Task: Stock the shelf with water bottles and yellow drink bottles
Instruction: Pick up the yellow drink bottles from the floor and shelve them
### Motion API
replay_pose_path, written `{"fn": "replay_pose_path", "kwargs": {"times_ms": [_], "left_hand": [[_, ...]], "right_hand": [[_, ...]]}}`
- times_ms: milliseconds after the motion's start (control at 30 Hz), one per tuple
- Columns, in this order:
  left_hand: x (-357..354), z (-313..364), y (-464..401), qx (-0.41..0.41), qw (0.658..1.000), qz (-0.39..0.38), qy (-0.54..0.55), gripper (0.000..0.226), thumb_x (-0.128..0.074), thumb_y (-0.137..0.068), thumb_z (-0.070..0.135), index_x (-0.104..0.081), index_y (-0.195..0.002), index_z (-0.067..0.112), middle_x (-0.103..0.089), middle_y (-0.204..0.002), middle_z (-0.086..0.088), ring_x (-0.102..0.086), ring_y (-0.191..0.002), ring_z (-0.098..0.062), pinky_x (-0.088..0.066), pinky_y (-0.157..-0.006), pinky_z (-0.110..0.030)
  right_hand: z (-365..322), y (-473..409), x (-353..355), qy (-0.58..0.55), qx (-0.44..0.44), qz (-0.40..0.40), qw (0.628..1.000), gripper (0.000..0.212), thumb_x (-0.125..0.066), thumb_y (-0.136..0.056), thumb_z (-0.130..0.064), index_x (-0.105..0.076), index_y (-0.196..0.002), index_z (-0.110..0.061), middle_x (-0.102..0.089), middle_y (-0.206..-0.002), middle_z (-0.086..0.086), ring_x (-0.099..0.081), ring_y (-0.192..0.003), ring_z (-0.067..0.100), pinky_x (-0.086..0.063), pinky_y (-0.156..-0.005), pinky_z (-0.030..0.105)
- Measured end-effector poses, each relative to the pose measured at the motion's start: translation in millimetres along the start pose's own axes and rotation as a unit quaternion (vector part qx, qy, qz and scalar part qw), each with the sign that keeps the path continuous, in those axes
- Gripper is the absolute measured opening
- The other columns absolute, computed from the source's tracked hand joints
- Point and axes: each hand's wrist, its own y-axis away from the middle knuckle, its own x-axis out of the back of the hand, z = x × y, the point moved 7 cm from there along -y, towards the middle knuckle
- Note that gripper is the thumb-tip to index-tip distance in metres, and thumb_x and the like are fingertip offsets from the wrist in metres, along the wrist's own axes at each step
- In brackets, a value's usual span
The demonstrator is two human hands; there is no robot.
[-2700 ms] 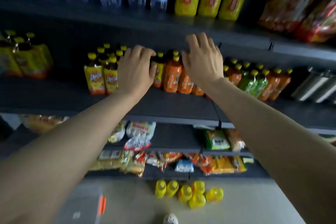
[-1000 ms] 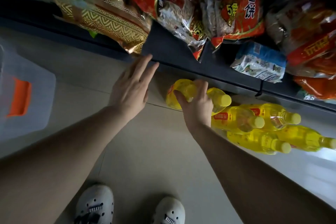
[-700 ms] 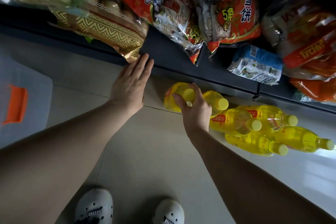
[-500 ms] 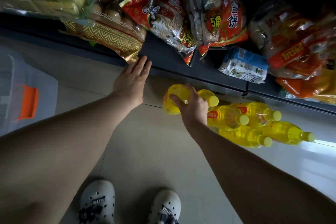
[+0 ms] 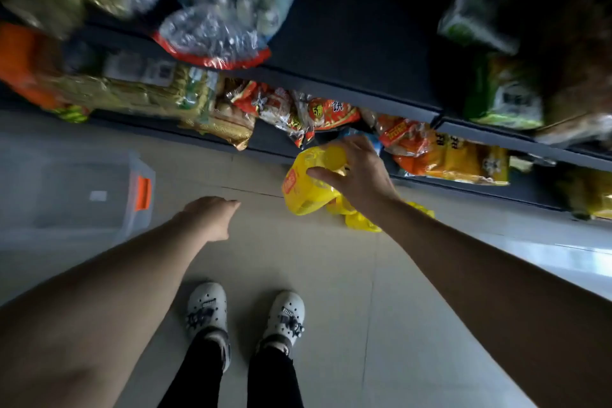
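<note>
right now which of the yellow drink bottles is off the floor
The yellow drink bottle gripped near its cap by the right hand is lifted clear. The other yellow bottles lie on the floor beneath that wrist, mostly hidden.

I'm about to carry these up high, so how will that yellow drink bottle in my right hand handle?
The yellow drink bottle looks full, so probably heavy for its size. The right hand holds it near the cap, so it may swing. Its smooth round body would likely roll if laid down.

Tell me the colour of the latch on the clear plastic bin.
Orange latch on the clear plastic bin, head view.
</note>
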Motion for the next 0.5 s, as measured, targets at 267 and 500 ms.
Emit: {"fn": "replay_pose_path", "kwargs": {"times_ms": [267, 500], "left_hand": [[120, 28, 180, -0.050, 0.995, 0.064, 0.049, 0.074, -0.070, -0.088, 0.029, -0.034, -0.152, 0.023, -0.047, -0.149, -0.004, -0.051, -0.129, -0.024, -0.047, -0.100, -0.035], [255, 47, 302, -0.127, 0.944, 0.147, 0.265, 0.081, -0.081, -0.080, 0.027, -0.040, -0.149, 0.021, -0.059, -0.138, -0.004, -0.061, -0.111, -0.016, -0.048, -0.088, -0.024]], "right_hand": [[-184, 71, 196, 0.032, 0.072, 0.059, 0.995, 0.048, -0.083, -0.075, -0.041, -0.068, -0.113, -0.015, -0.055, -0.100, -0.008, -0.053, -0.092, 0.013, -0.041, -0.070, 0.017], [-315, 125, 359, 0.024, 0.085, 0.129, 0.988, 0.040, -0.081, -0.079, -0.038, -0.067, -0.110, -0.015, -0.068, -0.101, 0.001, -0.063, -0.093, 0.020, -0.051, -0.077, 0.034]]}}
